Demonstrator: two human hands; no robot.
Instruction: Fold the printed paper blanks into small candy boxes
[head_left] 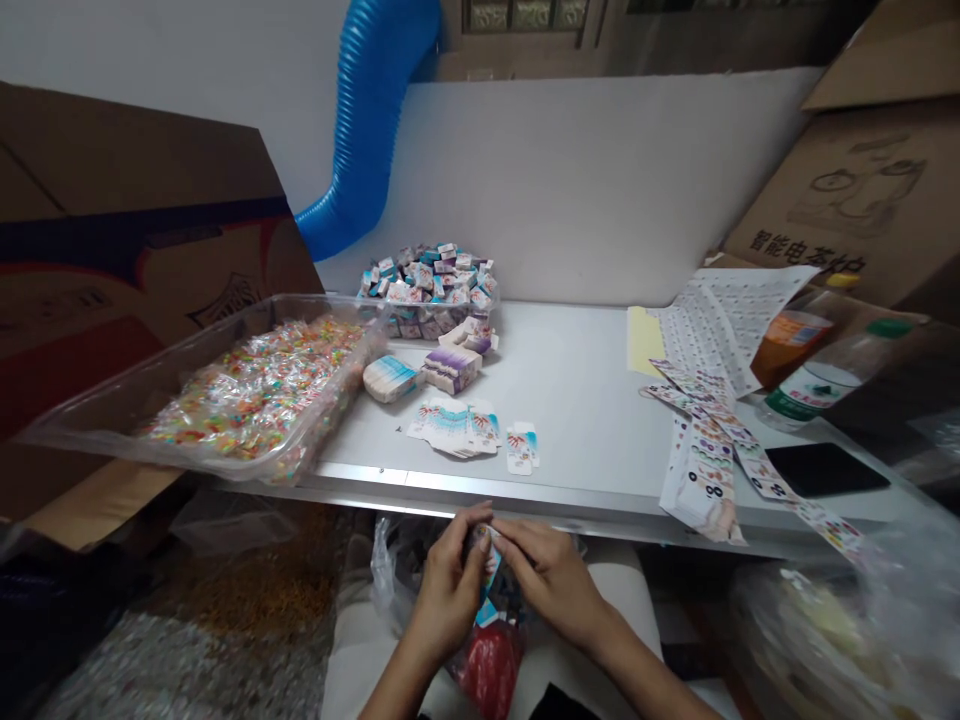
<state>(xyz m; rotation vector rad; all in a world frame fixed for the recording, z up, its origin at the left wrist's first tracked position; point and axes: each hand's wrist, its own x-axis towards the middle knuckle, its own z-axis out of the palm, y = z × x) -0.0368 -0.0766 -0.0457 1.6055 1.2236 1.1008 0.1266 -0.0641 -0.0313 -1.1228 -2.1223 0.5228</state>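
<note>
My left hand and my right hand meet over my lap, just in front of the table edge. Between them is a small blue-and-white printed box, with the fingers of both hands closed on it and partly hiding it. Beneath the hands lie a clear plastic bag and a red bundle. On the table ahead, flat printed box blanks are fanned out, and a single blank lies to their right. Behind these are stacked blue blanks and purple blanks.
On the left stands a clear tray of wrapped colourful pieces. A tub heaped with small boxes is at the back. To the right are sticker strips, printed sheets, bottles and a black phone. Cardboard boxes flank both sides.
</note>
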